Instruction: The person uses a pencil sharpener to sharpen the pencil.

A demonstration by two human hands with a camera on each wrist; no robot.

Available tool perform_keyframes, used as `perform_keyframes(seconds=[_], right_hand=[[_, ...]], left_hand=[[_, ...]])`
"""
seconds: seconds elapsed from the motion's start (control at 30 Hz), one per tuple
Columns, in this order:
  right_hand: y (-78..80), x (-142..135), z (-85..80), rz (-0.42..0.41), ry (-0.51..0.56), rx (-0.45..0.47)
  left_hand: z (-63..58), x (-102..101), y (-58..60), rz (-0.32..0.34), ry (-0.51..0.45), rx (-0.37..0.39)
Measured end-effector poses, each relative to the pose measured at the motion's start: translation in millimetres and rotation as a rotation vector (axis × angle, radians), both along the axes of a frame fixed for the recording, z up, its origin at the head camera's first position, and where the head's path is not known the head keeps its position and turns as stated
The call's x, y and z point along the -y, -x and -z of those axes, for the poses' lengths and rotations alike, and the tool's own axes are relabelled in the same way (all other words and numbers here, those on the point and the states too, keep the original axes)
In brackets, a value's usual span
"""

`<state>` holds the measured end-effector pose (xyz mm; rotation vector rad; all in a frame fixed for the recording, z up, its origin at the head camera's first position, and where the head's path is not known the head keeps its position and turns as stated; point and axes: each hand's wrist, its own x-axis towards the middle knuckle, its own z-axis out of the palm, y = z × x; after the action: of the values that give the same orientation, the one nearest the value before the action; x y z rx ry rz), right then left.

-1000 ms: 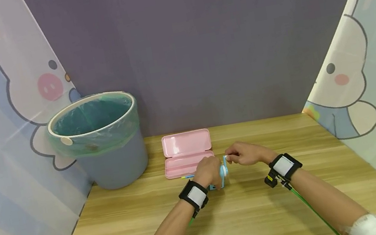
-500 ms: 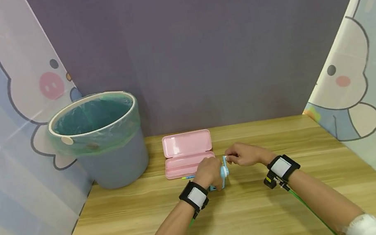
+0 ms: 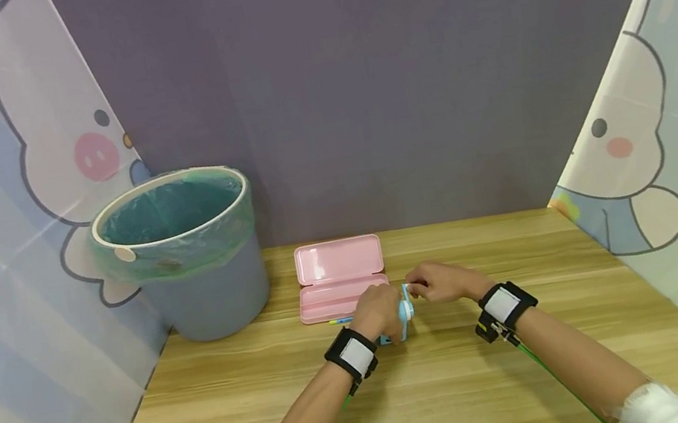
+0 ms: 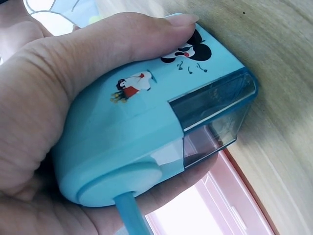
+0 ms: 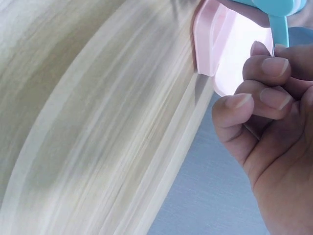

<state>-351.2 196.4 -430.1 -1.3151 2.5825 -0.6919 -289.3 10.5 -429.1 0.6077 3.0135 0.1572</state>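
Observation:
A light blue crank pencil sharpener with penguin pictures and a clear shavings drawer lies in the grip of my left hand. The thumb presses along its decorated side, and the fingers go round underneath. From its end the crank arm sticks out. My right hand pinches the tip of that crank between thumb and forefinger, the other fingers curled in the right wrist view. A blue and yellow pencil pokes out left of my left hand, its other end hidden behind the hand.
An open pink pencil case lies just behind my left hand, lid folded back. At the back left stands a grey-blue bin with a green liner. Cartoon-printed cloths flank the wooden table, and a grey panel rises behind.
The head view has shifted slightly, and my right forearm has drifted a touch to the left. Both hands keep their hold on the sharpener and its crank, which still points up.

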Motion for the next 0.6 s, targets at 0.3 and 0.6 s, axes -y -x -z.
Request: perform_keyframes(seconds=[0.3,0.6], right_hand=[[1.7,1.5,2.9,0.013,-0.016,0.010],[2.7,3.3,5.5,-0.017,-0.067,-0.002]], left_hand=[[2.4,1.1,1.4,0.003,-0.003,-0.027],[2.0,1.3,1.9,0.021,0.013,-0.014]])
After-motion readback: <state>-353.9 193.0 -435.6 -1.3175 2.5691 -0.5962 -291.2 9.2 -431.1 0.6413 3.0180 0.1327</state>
